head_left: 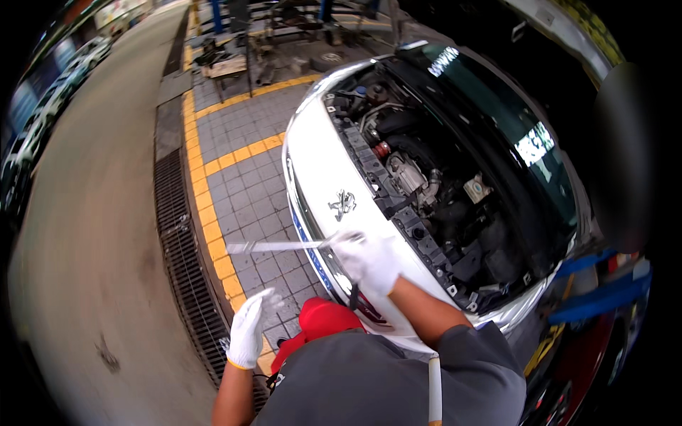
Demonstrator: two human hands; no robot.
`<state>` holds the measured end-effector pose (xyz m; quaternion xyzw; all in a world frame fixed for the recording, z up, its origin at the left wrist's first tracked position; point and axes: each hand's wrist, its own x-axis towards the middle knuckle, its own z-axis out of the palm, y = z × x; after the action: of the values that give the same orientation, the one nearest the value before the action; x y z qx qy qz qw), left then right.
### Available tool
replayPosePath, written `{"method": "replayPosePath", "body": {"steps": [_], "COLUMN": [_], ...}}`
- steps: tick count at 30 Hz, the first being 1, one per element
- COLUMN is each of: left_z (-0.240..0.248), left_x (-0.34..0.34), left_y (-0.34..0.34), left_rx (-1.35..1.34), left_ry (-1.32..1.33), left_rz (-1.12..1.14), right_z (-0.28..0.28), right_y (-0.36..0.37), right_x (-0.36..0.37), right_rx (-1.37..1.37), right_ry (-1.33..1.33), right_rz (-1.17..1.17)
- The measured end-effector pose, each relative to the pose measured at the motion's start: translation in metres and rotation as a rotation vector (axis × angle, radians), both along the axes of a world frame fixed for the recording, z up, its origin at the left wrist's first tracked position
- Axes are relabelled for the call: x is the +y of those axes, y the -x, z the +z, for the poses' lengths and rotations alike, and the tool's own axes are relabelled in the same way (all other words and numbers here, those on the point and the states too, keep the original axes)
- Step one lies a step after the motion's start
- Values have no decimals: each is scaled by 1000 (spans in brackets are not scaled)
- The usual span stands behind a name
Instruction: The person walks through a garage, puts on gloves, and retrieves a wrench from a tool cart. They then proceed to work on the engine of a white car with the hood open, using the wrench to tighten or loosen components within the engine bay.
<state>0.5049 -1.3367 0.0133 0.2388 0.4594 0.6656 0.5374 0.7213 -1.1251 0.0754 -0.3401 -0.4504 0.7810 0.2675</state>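
My right hand [373, 263], in a white knitted glove, is closed around one end of a long silver wrench-like tool [277, 247]. Motion blurs both the hand and the tool, so its exact kind is unclear. The tool points left from my fist, over the front edge of a white car [320, 163] and the tiled floor. My left hand [256, 323], gloved the same way, is raised at my left side with fingers stretched out and nothing in it. In front of me, to the right, the car's engine bay [426, 177] lies uncovered, with its raised hood [572, 28] above.
Yellow tiles [206, 206] border the grey floor, with a metal drain grate [177, 213] beside them. A work stand [227, 67] and loose parts stand at the back. Blue lift arms [597, 291] and a red car [579, 369] are at the right.
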Motion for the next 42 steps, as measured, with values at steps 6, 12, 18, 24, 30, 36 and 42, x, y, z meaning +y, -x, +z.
{"method": "replayPosePath", "body": {"steps": [6,12,18,24,30,36,42], "left_z": [28,42,8,-20,-98,-174,-193], "left_x": [176,366,546,726,900,954,976], "left_y": [93,90,47,-35,-163,-284,-302], "left_rx": [295,450,482,690,1212,1167,862], "left_ry": [-8,-34,-89,-208,-484,-46,13], "left_rz": [-287,-594,-868,-1012,-1060,-1092,-1188], "right_z": [24,-1,-38,-70,-98,-109,-130], "right_y": [-49,-74,-99,-114,-122,-111,-141], "right_x": [98,211,322,400,465,499,538], "right_rx": [64,-205,-233,-270,-222,-172,-87], "right_ry": [-201,-209,-186,-140,-151,-94,-112], "right_rz": [-739,-1208,-1392,-1565,-1705,-1806,-1763]}}
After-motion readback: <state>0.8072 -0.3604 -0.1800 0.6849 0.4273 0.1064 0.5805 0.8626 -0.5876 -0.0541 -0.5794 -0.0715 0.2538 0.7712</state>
